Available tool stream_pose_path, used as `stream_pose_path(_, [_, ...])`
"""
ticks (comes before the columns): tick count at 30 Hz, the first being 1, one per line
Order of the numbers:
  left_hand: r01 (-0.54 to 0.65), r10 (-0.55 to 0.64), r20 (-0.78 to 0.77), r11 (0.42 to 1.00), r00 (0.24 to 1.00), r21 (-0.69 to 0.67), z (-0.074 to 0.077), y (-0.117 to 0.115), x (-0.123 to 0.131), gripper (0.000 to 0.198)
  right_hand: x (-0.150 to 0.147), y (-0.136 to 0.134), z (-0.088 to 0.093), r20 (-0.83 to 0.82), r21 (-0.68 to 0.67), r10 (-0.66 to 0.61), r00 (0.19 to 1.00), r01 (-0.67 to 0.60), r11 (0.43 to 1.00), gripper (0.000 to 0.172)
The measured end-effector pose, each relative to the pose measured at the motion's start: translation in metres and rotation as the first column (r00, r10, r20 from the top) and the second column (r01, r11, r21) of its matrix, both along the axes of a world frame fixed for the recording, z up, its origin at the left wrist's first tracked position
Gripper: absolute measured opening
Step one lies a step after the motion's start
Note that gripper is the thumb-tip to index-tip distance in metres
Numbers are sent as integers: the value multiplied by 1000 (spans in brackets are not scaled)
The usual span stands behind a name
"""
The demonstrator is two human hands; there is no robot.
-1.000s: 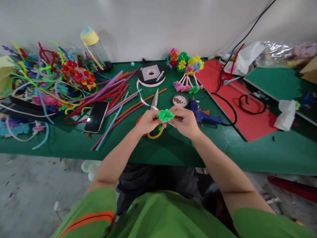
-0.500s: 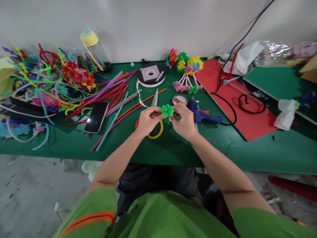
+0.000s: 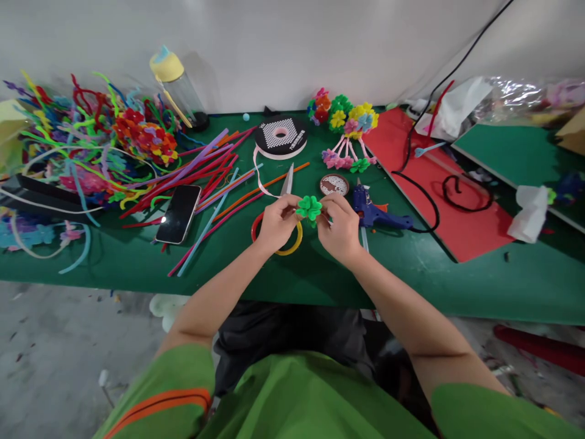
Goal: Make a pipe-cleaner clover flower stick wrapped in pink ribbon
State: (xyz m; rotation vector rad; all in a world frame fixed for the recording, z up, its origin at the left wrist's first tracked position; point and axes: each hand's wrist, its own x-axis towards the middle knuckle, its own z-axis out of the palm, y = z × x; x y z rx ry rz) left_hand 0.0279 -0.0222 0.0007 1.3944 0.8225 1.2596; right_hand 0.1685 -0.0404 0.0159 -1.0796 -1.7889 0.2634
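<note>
A bright green pipe-cleaner flower is held up between my two hands, above the green table. My left hand pinches it from the left side, thumb and fingertips pressed together. From the other side my right hand grips it the same way; its fingertips are partly hidden. Under and beside my left hand lie scissors with red and yellow handles, the blades pointing away. Just right of my right hand rests a blue glue gun. Beyond the hands sits a small round brown tin.
A ribbon spool and finished pipe-cleaner flowers stand at the back. Loose pipe cleaners, a phone and a bottle are on the left. A red board with a black cord lies right.
The green flower has turned slightly between my fingers and its petals face the camera more. Both hands stay in nearly the same place; the view has shifted a little.
</note>
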Motion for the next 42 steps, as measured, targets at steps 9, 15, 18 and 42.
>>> stream_pose_path(9, [25, -28, -69, 999, 997, -34, 3, -2, -1, 26, -3, -2, 1, -204, -246, 47, 978, -97, 964, 13])
stream_pose_path(15, [28, -21, 56, 991, 998, -134, -2, -1, 1, 21, -7, -6, 4, -266, -435, -1, 964, -120, 893, 16])
stream_pose_path(18, [97, -75, 131, 981, 989, -170, -4, 0, 0, 16, -7, -6, 7, -292, -480, -26, 956, -123, 869, 16])
stream_pose_path(42, [348, -310, 205, 920, 928, -182, 10, 0, -5, 18, 3, 1, 6, -881, -459, 30, 472, -869, 187, 20])
